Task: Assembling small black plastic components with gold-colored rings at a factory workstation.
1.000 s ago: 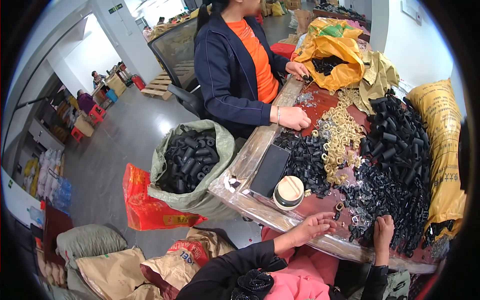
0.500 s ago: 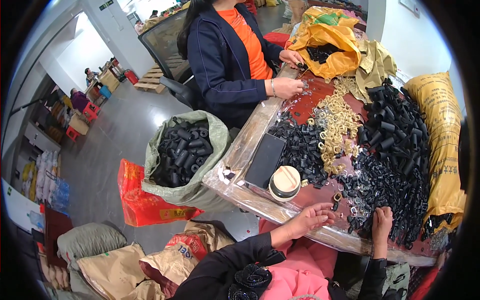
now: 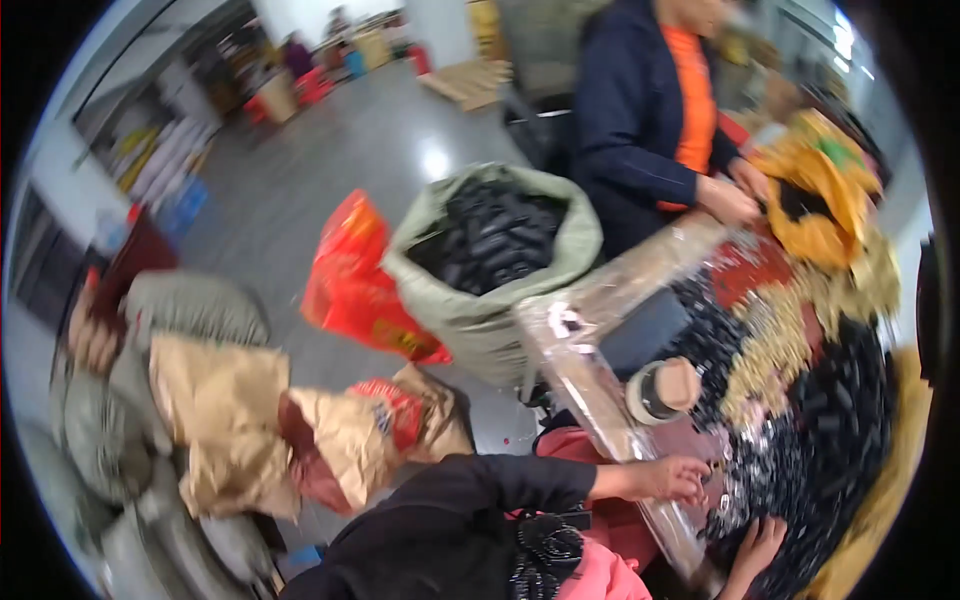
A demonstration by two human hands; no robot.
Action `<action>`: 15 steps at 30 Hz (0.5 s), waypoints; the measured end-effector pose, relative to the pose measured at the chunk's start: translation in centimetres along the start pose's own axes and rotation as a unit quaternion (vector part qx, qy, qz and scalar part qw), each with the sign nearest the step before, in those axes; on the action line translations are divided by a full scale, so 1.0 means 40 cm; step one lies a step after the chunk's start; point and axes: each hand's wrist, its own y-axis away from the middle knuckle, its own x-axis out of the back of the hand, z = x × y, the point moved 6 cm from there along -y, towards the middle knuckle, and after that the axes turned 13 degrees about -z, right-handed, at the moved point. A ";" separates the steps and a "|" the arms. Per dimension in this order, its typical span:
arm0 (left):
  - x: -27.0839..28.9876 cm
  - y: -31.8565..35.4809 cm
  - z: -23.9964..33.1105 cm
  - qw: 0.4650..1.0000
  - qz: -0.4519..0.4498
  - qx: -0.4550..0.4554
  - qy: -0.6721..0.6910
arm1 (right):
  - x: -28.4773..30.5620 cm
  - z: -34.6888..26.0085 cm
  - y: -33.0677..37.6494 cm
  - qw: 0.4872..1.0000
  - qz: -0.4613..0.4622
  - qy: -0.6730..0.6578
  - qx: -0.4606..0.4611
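Note:
My left hand (image 3: 668,480) reaches over the near edge of the table, fingers loosely curved and apart, with nothing clearly seen in them. A small dark piece lies close to its fingertips, too blurred to name. My right hand (image 3: 765,543) is at the near side of a heap of small black pieces (image 3: 765,480); blur hides its grip. Beyond the heap, gold-coloured metal loops (image 3: 765,350) spread in a band. Black tubes (image 3: 845,385) are piled farther right. A round container with a beige lid (image 3: 664,391) stands beside my left hand, near a dark flat box (image 3: 645,330).
A co-worker (image 3: 640,110) sits across the table corner, hands near an orange sack (image 3: 815,215). Left of the table stands a green-grey sack (image 3: 480,325) of black tubes, beside a red bag (image 3: 350,275). Brown paper sacks (image 3: 220,410) lie on the floor. A yellow sack (image 3: 880,490) borders the right side.
The view has swung left, so the table and both hands appear farther right and lower. My hands stay near the same part of the table. The picture is now more blurred.

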 end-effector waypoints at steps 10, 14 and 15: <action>-0.005 0.008 -0.003 0.998 0.008 -0.036 -0.046 | -0.009 -0.111 -0.109 0.981 -0.065 0.160 0.086; -0.010 0.005 -0.006 0.999 0.005 -0.022 -0.045 | -0.007 -0.101 -0.088 0.985 -0.024 0.126 0.113; -0.006 0.003 0.004 0.998 0.001 -0.019 -0.053 | -0.016 -0.088 -0.092 0.989 -0.013 0.077 0.122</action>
